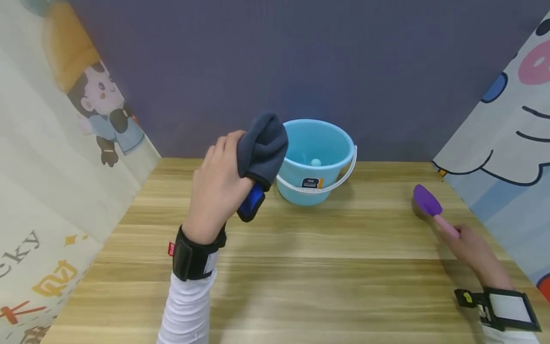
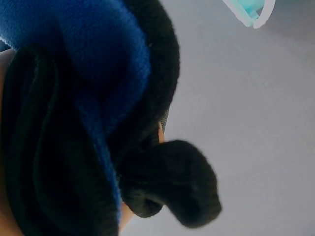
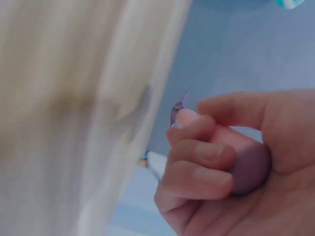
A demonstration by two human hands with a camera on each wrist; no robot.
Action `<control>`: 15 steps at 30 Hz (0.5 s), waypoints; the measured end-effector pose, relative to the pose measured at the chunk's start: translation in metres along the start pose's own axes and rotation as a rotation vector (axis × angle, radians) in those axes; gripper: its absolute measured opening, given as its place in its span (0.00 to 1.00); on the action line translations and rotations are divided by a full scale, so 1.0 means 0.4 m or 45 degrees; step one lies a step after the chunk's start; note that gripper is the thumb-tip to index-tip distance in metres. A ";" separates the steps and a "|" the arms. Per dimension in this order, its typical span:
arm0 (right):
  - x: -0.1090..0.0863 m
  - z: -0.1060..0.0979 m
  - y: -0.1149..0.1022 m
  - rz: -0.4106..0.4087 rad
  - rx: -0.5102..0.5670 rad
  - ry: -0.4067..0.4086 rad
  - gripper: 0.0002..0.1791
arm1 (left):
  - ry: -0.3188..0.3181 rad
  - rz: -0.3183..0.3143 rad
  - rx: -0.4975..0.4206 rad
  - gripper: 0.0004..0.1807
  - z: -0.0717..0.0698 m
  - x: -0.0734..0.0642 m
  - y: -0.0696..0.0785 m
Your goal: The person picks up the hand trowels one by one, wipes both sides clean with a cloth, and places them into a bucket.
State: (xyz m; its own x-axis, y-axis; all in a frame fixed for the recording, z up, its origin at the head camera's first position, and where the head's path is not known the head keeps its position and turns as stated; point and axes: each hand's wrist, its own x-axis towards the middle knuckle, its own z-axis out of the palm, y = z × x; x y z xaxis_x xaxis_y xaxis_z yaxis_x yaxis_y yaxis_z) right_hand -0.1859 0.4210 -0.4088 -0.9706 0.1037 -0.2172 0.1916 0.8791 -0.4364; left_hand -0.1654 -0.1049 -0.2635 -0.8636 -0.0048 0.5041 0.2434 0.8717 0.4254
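In the head view my left hand (image 1: 216, 188) is raised over the table's left half and grips a bunched cloth (image 1: 264, 148), dark grey with a blue inner side and black edging. The left wrist view is largely filled by the cloth's fuzzy blue face (image 2: 98, 54) and dark folds. At the right, my right hand (image 1: 474, 251) holds a purple scoop (image 1: 427, 199) by its pink handle, fingers curled round it in the right wrist view. A light-blue bucket (image 1: 302, 196) stands upright just right of the cloth, its white handle lowered to the front. Something small, round and pale blue (image 1: 315, 162) shows inside.
The wood-grain table (image 1: 326, 286) runs back to a dark purple-grey panel (image 1: 322, 57). Cartoon-printed sheets flank it, one on the left (image 1: 38, 157) and one on the right (image 1: 494, 143). The right sheet comes down near the scoop.
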 end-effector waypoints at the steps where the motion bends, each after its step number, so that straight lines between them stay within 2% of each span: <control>1: -0.005 0.000 -0.011 -0.016 0.011 0.032 0.44 | 0.001 -0.001 0.001 0.32 0.000 0.000 0.000; 7: -0.041 0.004 -0.077 -0.085 0.149 0.211 0.36 | 0.001 0.003 0.002 0.32 0.000 0.000 0.000; 15: -0.066 -0.015 -0.170 -0.181 0.413 0.230 0.34 | -0.002 0.009 0.007 0.32 -0.001 0.002 0.002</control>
State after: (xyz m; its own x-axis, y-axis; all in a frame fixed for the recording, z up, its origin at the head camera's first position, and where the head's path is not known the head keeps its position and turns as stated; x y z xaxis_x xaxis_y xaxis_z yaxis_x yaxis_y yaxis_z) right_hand -0.1743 0.3614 -0.3683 -0.9953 0.0968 0.0098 0.0612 0.7012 -0.7104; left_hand -0.1658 -0.1043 -0.2625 -0.8625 0.0019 0.5061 0.2472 0.8742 0.4180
